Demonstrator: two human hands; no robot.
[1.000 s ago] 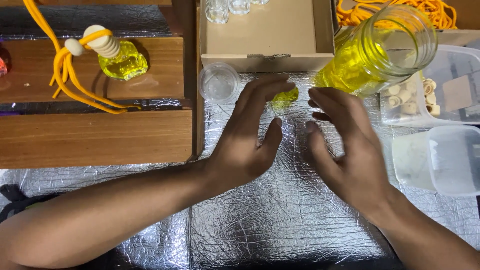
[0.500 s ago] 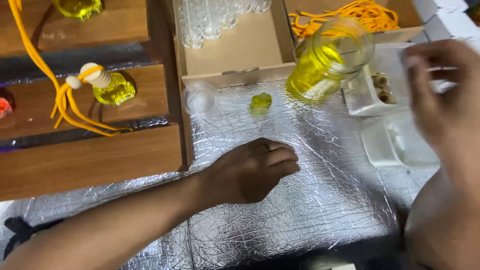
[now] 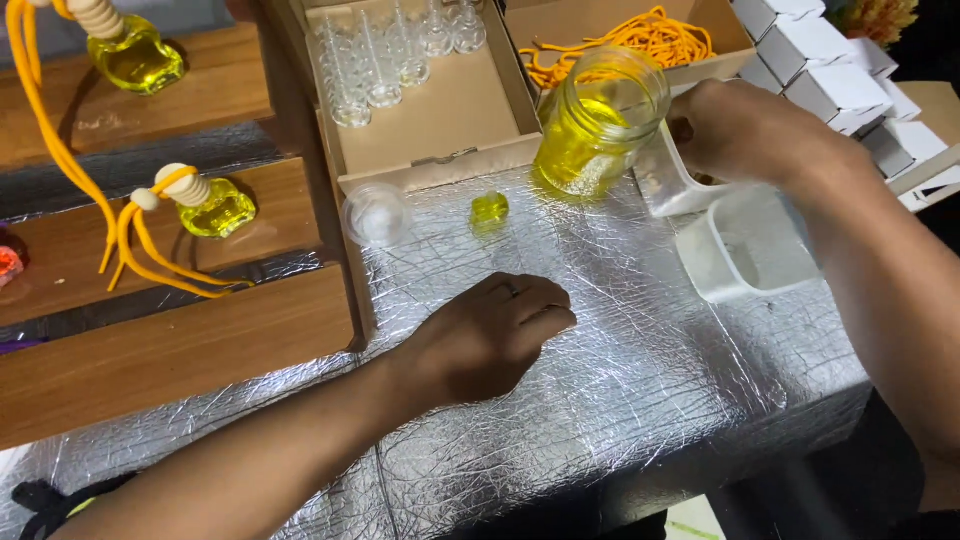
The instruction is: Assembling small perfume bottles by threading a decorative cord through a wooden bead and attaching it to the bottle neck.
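My left hand (image 3: pixel 490 335) rests knuckles-up on the silver foil surface (image 3: pixel 600 400), fingers curled, holding nothing that I can see. A small glass bottle of yellow liquid (image 3: pixel 490 208) stands on the foil beyond it, apart from both hands. My right hand (image 3: pixel 745 130) reaches into a clear plastic container (image 3: pixel 668 185) at the right, fingers bent inside it; what it grips is hidden. A glass jar of yellow liquid (image 3: pixel 590 125) stands just left of that hand.
A cardboard box (image 3: pixel 440 110) with several empty small glass bottles sits at the back. Another box holds orange cords (image 3: pixel 620 40). Wooden boards (image 3: pixel 180 340) at left carry filled bottles with orange cords. A round clear lid (image 3: pixel 375 212), a second plastic tub (image 3: pixel 750 250) and white boxes (image 3: pixel 830 70) lie nearby.
Both hands left the small yellow bottle. My left hand dropped back onto the foil and my right hand moved right, into the plastic container. The view shifted.
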